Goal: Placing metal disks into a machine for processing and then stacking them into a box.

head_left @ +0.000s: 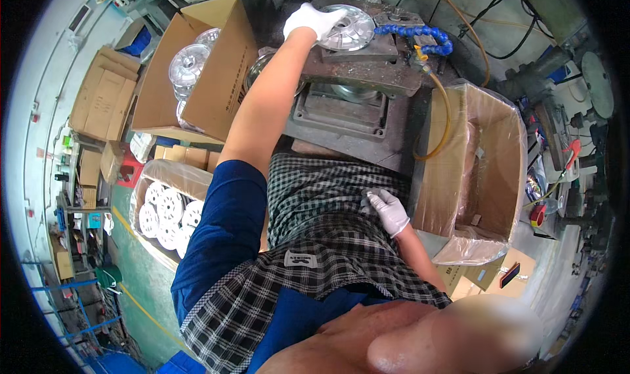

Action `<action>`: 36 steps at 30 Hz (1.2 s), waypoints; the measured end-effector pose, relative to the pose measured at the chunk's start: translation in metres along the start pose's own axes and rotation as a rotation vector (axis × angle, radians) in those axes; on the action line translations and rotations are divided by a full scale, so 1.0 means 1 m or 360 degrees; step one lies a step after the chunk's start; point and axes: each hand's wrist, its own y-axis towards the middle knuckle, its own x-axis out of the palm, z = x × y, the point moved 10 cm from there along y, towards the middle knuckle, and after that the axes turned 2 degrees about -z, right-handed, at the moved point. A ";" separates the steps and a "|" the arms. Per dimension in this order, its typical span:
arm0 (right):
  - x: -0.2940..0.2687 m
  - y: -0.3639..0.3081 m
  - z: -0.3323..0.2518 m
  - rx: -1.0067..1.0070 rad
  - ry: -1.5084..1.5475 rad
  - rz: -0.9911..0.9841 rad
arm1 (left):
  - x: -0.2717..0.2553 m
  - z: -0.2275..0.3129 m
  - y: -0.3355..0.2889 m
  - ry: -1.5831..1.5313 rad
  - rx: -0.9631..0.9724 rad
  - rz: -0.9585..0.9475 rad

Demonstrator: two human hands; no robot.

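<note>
A shiny round metal casting [346,29] with a ribbed face and a centre hole lies on the upper plate of a dark metal press fixture [367,68]. My left hand [310,22], in a white glove, reaches far forward and grips this casting at its left edge; some fingers are hidden. Close to my checked apron [321,183], my right hand [390,212] hangs low, also gloved, its fingers curled. Greyish stuff shows at those fingertips, either a rag or soiled glove. Below the plate, another round metal part [356,93] sits partly hidden in the lower die.
A blue jointed hose [420,34] and a yellow hose [446,111] run beside the fixture. To the left stand a cardboard box [226,65] with shiny castings and a lined box [167,170] with white wheel-like parts. A plastic-lined carton [446,170] stands right.
</note>
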 end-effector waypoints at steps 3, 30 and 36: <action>-0.002 0.003 0.000 0.0046 -0.0038 0.0008 | -0.003 0.016 -0.005 0.0026 0.0079 -0.0063; 0.012 0.004 0.006 -0.0034 -0.0761 0.0060 | 0.022 -0.011 0.017 0.0120 0.0221 -0.0191; 0.016 0.008 -0.013 -0.0147 -0.1099 0.0075 | 0.020 -0.006 0.030 -0.0023 0.0260 -0.0282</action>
